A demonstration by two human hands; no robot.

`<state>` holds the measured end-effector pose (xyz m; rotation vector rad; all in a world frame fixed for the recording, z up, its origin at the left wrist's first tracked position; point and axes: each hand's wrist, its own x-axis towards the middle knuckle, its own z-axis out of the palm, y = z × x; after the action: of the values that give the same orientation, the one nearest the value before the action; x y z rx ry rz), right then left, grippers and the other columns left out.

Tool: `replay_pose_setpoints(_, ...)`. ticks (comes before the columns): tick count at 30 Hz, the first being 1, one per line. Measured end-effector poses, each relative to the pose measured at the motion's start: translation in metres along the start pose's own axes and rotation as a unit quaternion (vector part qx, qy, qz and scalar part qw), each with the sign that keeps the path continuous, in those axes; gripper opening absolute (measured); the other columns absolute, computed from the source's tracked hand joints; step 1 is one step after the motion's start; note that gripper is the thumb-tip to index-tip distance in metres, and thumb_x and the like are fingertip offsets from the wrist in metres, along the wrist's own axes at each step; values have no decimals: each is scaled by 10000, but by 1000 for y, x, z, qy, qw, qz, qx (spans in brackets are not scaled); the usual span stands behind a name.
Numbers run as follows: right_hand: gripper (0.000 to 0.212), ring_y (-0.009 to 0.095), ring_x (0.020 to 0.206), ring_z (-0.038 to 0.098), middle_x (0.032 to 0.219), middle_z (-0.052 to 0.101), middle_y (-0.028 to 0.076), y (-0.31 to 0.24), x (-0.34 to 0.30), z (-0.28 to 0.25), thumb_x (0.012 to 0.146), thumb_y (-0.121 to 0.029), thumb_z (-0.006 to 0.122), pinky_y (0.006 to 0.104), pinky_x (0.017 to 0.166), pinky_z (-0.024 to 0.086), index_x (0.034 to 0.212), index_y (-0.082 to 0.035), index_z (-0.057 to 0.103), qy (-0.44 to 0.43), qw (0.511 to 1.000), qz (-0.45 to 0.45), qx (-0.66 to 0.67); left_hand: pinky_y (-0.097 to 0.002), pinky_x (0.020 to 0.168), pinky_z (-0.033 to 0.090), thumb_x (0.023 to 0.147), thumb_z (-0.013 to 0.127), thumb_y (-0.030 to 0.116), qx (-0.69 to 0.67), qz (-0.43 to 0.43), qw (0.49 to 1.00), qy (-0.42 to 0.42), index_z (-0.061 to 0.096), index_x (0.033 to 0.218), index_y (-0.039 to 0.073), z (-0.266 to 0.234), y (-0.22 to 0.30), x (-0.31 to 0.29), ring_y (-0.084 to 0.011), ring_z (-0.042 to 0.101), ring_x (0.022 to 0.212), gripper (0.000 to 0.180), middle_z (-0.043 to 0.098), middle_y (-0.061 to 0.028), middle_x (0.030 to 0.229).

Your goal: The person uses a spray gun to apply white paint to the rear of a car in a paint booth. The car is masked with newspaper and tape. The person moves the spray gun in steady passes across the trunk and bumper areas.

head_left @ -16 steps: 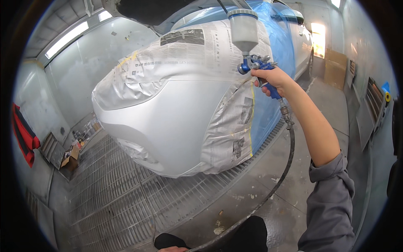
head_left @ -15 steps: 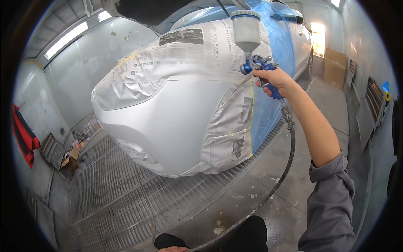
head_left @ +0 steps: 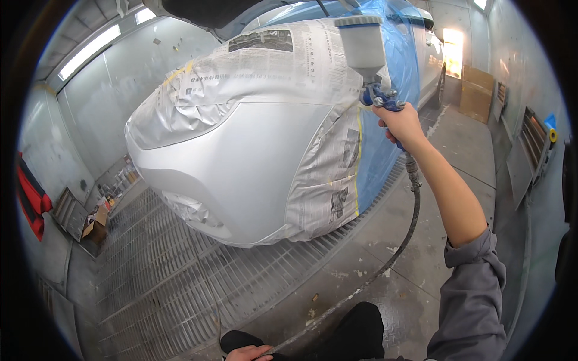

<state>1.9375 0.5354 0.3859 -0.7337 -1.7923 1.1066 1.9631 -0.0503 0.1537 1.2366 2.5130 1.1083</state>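
Observation:
My right hand [head_left: 402,125] is closed around the handle of a blue spray gun [head_left: 380,98], which has a whitish paint cup [head_left: 363,47] on top. The gun is raised beside the right side of a silver car bumper [head_left: 253,162]. From its handle a dark air hose [head_left: 402,246] curves down to my left hand [head_left: 248,353], whose fingers are wrapped round it at the lower edge. Newspaper masking [head_left: 322,180] with yellow tape borders the bumper, and blue plastic film [head_left: 379,162] covers the car's side behind it.
Under the car lies a metal floor grating [head_left: 174,271]. A raised dark hood [head_left: 211,12] hangs above. Cardboard boxes stand at the left [head_left: 95,224] and far right [head_left: 477,93]. A red and black garment [head_left: 33,195] hangs on the left; panels [head_left: 527,150] lean along the right wall.
The spray gun and my right hand have moved slightly right. My left hand has come further into view, with the hose in it. The whole view has shifted a little.

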Motion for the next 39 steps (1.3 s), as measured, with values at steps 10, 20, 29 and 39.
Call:
replay_pose_setpoints(10, 361, 120, 496, 589, 723, 686, 52, -76, -75, 58, 865, -330, 832, 302, 469, 476, 890, 5, 696, -78, 995, -34, -50, -468, 823, 559, 962, 707, 250, -46, 18, 989, -139, 760, 1125, 56, -35, -28, -2, -422, 704, 944, 258, 747, -203, 1021)
replay_pose_setpoints(20, 396, 136, 525, 621, 770, 708, 47, -142, -158, 138, 866, -396, 801, 310, 482, 491, 950, -14, 741, -170, 982, -63, -56, -462, 807, 572, 974, 701, 276, -58, 28, 980, -186, 771, 1134, 102, -66, -65, -29, -393, 717, 932, 247, 756, -165, 1024)
replay_pose_setpoints(29, 252, 78, 489, 562, 739, 696, 25, -163, -212, 185, 907, -271, 803, 259, 431, 441, 915, -29, 733, -334, 937, -47, 87, -461, 796, 577, 976, 706, 312, -41, 19, 972, -232, 773, 1137, 109, -72, -72, -36, -384, 722, 933, 268, 761, -144, 1039)
replay_pose_setpoints(39, 263, 81, 480, 547, 746, 675, 25, -53, -164, 132, 924, -273, 803, 264, 422, 416, 916, -29, 706, -179, 975, 18, 128, -466, 752, 561, 966, 693, 289, -37, 34, 974, -222, 761, 1034, 105, -43, -65, -32, -396, 707, 876, 208, 749, -159, 970)
